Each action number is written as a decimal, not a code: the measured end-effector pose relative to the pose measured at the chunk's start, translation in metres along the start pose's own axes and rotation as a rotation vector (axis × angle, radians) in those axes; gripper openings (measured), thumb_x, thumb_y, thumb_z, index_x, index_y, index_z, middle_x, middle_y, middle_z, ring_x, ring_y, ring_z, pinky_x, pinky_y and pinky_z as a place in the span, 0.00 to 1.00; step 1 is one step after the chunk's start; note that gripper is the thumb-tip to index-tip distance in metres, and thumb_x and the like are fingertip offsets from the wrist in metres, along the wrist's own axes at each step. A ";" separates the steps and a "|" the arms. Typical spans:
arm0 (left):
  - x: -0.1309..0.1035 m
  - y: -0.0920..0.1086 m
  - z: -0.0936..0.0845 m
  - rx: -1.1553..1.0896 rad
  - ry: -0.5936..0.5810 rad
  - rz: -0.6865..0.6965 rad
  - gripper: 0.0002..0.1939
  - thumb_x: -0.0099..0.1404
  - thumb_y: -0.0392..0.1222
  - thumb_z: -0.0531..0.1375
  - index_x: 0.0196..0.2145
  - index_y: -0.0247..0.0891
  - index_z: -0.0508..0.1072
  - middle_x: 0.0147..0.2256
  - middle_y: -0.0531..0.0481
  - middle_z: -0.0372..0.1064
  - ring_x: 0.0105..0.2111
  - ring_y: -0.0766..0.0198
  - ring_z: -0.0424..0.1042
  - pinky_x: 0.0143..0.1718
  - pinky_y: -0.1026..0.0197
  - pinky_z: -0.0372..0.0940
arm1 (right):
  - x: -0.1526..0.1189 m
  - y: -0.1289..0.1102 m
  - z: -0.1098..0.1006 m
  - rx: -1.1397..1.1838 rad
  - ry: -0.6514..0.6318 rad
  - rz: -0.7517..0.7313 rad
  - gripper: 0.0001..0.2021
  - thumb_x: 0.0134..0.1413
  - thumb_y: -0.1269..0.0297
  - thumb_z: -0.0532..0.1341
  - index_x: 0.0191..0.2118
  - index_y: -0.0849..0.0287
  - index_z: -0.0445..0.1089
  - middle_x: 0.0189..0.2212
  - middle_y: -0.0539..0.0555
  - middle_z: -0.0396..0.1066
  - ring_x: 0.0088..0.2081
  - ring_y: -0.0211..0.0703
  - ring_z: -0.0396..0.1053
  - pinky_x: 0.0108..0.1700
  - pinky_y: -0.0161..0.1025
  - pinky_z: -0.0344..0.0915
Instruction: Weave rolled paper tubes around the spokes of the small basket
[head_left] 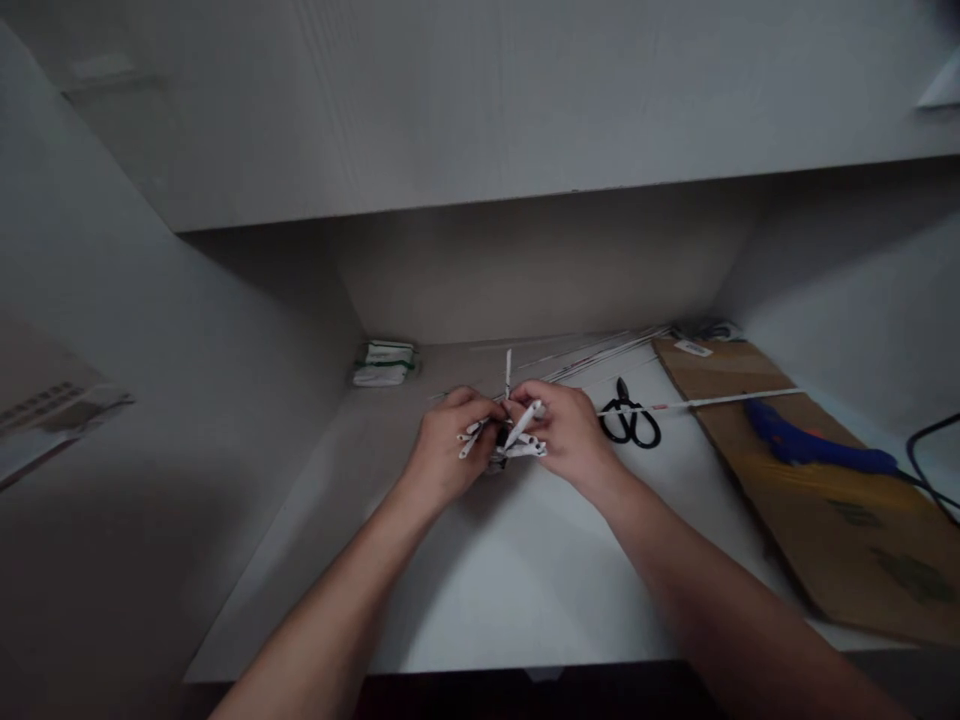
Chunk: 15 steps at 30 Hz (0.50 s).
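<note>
Both hands meet above the middle of the white surface, around a small bundle of rolled paper tubes (525, 440). My left hand (450, 440) grips the bundle from the left, with several tube ends poking out beside its fingers. On the other side my right hand (566, 425) has its fingers closed on the tubes. One thin tube stands upright above the fingertips, and a long one runs out to the right from behind my right hand. Something dark sits between the hands, too small to make out.
Black-handled scissors (631, 420) lie right of my right hand. Farther right, a blue glue gun (817, 445) with a cable rests on brown cardboard (847, 540). Long thin strips (600, 355) and a wrapped white packet (385, 363) lie at the back. A white panel (525, 110) overhangs the surface (540, 600).
</note>
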<state>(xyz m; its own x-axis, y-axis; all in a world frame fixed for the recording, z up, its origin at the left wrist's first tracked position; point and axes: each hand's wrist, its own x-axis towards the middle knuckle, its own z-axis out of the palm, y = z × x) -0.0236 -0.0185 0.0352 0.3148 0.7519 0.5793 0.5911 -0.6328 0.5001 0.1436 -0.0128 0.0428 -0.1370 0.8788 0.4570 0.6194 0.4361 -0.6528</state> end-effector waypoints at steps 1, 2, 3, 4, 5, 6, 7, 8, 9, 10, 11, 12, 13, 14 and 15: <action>0.000 0.000 0.000 0.001 0.013 -0.005 0.13 0.58 0.27 0.57 0.36 0.40 0.77 0.34 0.50 0.72 0.34 0.66 0.71 0.37 0.66 0.64 | 0.001 0.000 0.001 0.031 -0.002 -0.004 0.08 0.54 0.63 0.59 0.28 0.57 0.72 0.21 0.48 0.69 0.25 0.37 0.65 0.31 0.35 0.56; 0.001 0.000 -0.001 0.008 0.020 -0.007 0.14 0.57 0.27 0.58 0.36 0.40 0.78 0.33 0.50 0.72 0.34 0.66 0.71 0.36 0.66 0.64 | 0.002 0.000 0.002 0.055 -0.005 -0.009 0.07 0.54 0.63 0.58 0.28 0.57 0.71 0.22 0.48 0.69 0.25 0.37 0.65 0.29 0.34 0.55; 0.001 0.000 -0.001 0.024 0.020 -0.010 0.14 0.57 0.26 0.58 0.36 0.40 0.78 0.33 0.50 0.72 0.33 0.66 0.71 0.36 0.66 0.64 | 0.003 0.001 0.003 0.070 -0.009 -0.013 0.07 0.54 0.64 0.58 0.29 0.57 0.71 0.22 0.48 0.69 0.25 0.37 0.65 0.29 0.34 0.55; 0.001 -0.001 -0.001 0.051 0.010 -0.010 0.14 0.56 0.26 0.58 0.36 0.40 0.79 0.32 0.50 0.72 0.32 0.66 0.71 0.35 0.66 0.63 | 0.004 0.001 0.005 0.072 -0.008 -0.013 0.07 0.53 0.64 0.58 0.29 0.57 0.71 0.22 0.48 0.69 0.25 0.37 0.65 0.28 0.33 0.54; 0.001 -0.001 -0.002 0.084 -0.006 -0.004 0.15 0.56 0.26 0.58 0.36 0.40 0.79 0.31 0.49 0.72 0.31 0.65 0.71 0.34 0.65 0.63 | 0.006 0.002 0.006 0.066 -0.008 -0.014 0.06 0.53 0.64 0.58 0.29 0.57 0.71 0.21 0.48 0.69 0.25 0.37 0.65 0.27 0.33 0.54; 0.002 -0.001 -0.002 0.117 -0.026 0.007 0.15 0.56 0.26 0.58 0.35 0.40 0.79 0.31 0.49 0.72 0.31 0.65 0.71 0.33 0.65 0.63 | 0.008 0.002 0.008 0.054 -0.007 -0.015 0.06 0.52 0.64 0.59 0.28 0.57 0.71 0.21 0.47 0.68 0.24 0.36 0.64 0.27 0.33 0.53; 0.002 -0.001 -0.002 0.145 -0.043 0.022 0.15 0.55 0.26 0.58 0.35 0.40 0.80 0.30 0.49 0.72 0.31 0.64 0.71 0.33 0.64 0.63 | 0.011 0.003 0.010 0.043 -0.004 -0.016 0.06 0.52 0.64 0.59 0.28 0.57 0.70 0.20 0.47 0.67 0.23 0.36 0.63 0.26 0.33 0.52; 0.003 -0.001 -0.003 0.163 -0.052 0.037 0.15 0.55 0.25 0.58 0.35 0.40 0.80 0.30 0.48 0.72 0.32 0.63 0.71 0.34 0.64 0.63 | 0.013 0.003 0.012 0.036 -0.004 -0.020 0.06 0.51 0.64 0.59 0.27 0.57 0.70 0.19 0.46 0.67 0.22 0.35 0.61 0.25 0.33 0.51; 0.003 -0.002 -0.003 0.169 -0.052 0.048 0.16 0.54 0.25 0.58 0.34 0.39 0.80 0.30 0.48 0.73 0.32 0.62 0.71 0.34 0.63 0.64 | 0.016 0.003 0.013 0.036 -0.004 -0.027 0.06 0.51 0.64 0.59 0.27 0.57 0.70 0.19 0.46 0.66 0.22 0.35 0.60 0.25 0.33 0.50; 0.004 -0.003 -0.003 0.164 -0.041 0.053 0.16 0.54 0.25 0.58 0.35 0.39 0.79 0.31 0.48 0.73 0.33 0.61 0.71 0.36 0.62 0.64 | 0.018 0.003 0.014 0.044 -0.007 -0.037 0.06 0.51 0.64 0.59 0.28 0.57 0.70 0.19 0.46 0.66 0.22 0.34 0.60 0.25 0.33 0.50; 0.005 -0.004 -0.003 0.152 -0.025 0.050 0.16 0.54 0.25 0.57 0.35 0.39 0.79 0.32 0.47 0.74 0.34 0.61 0.72 0.37 0.62 0.64 | 0.019 0.003 0.015 0.053 -0.012 -0.047 0.06 0.52 0.64 0.58 0.28 0.57 0.70 0.19 0.46 0.66 0.22 0.35 0.60 0.25 0.33 0.50; 0.005 -0.005 -0.003 0.138 -0.004 0.041 0.16 0.54 0.25 0.57 0.35 0.39 0.79 0.33 0.47 0.75 0.35 0.61 0.72 0.39 0.61 0.65 | 0.021 0.004 0.016 0.062 -0.017 -0.057 0.06 0.52 0.64 0.58 0.28 0.57 0.70 0.19 0.46 0.66 0.23 0.35 0.61 0.25 0.32 0.50; 0.006 -0.006 -0.002 0.125 0.016 0.032 0.16 0.54 0.24 0.57 0.34 0.39 0.79 0.34 0.47 0.75 0.36 0.60 0.72 0.39 0.61 0.65 | 0.021 0.004 0.017 0.069 -0.023 -0.065 0.06 0.52 0.64 0.58 0.28 0.57 0.70 0.20 0.46 0.66 0.24 0.35 0.61 0.26 0.32 0.51; 0.006 -0.007 -0.002 0.116 0.031 0.031 0.16 0.54 0.24 0.57 0.34 0.39 0.79 0.34 0.47 0.76 0.36 0.60 0.72 0.40 0.60 0.65 | 0.022 0.005 0.017 0.074 -0.024 -0.068 0.06 0.52 0.65 0.58 0.28 0.57 0.71 0.20 0.47 0.67 0.24 0.36 0.62 0.26 0.32 0.51; 0.006 -0.009 -0.001 0.114 0.037 0.041 0.15 0.54 0.25 0.57 0.34 0.39 0.79 0.34 0.46 0.75 0.36 0.60 0.72 0.40 0.60 0.65 | 0.021 0.005 0.018 0.076 -0.022 -0.065 0.06 0.51 0.65 0.58 0.28 0.57 0.71 0.21 0.47 0.67 0.24 0.36 0.62 0.26 0.32 0.51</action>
<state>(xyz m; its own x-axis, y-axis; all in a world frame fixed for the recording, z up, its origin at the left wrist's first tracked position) -0.0277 -0.0089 0.0350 0.3144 0.7172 0.6219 0.6596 -0.6362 0.4003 0.1302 0.0118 0.0385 -0.1929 0.8518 0.4870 0.5483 0.5052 -0.6665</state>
